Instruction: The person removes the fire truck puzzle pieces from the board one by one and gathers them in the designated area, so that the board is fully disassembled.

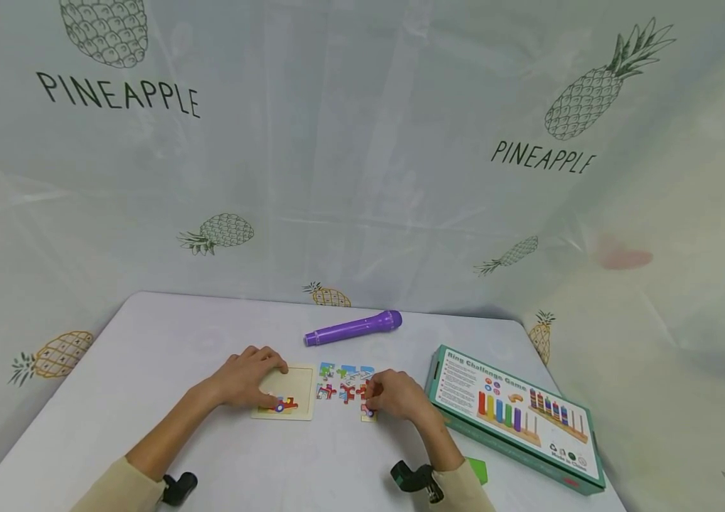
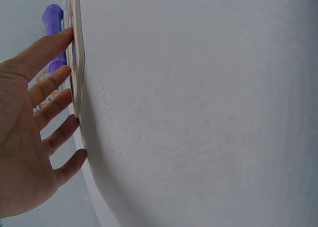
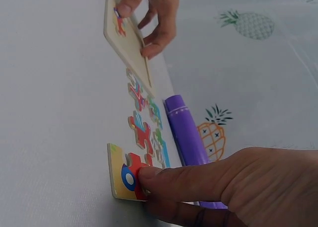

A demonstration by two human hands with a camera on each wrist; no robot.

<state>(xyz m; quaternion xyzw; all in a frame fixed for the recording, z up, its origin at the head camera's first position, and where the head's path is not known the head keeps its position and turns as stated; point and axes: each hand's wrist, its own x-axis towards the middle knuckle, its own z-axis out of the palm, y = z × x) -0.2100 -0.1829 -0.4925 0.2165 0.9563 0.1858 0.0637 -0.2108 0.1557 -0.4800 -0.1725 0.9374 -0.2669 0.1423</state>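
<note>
A wooden puzzle board (image 1: 298, 384) lies on the table, with a red vehicle picture on its lower part. My left hand (image 1: 244, 378) rests on its left side, thumb on the picture and fingers spread along the edge; the left wrist view shows the fingers (image 2: 54, 107) fairly straight. Right of the board lie several loose puzzle pieces (image 1: 346, 390) in rows. My right hand (image 1: 399, 395) is at the rightmost column. In the right wrist view its thumb and fingers pinch a yellow-edged puzzle piece (image 3: 118, 175) with a blue wheel; the thumb covers part of it.
A purple toy microphone (image 1: 352, 328) lies behind the board and pieces. To the right is a green "Ring Challenge Game" box (image 1: 516, 419), set at an angle. A bright green object (image 1: 478, 470) shows partly beside the right sleeve. A pineapple-print curtain (image 1: 362, 178) hangs behind the table.
</note>
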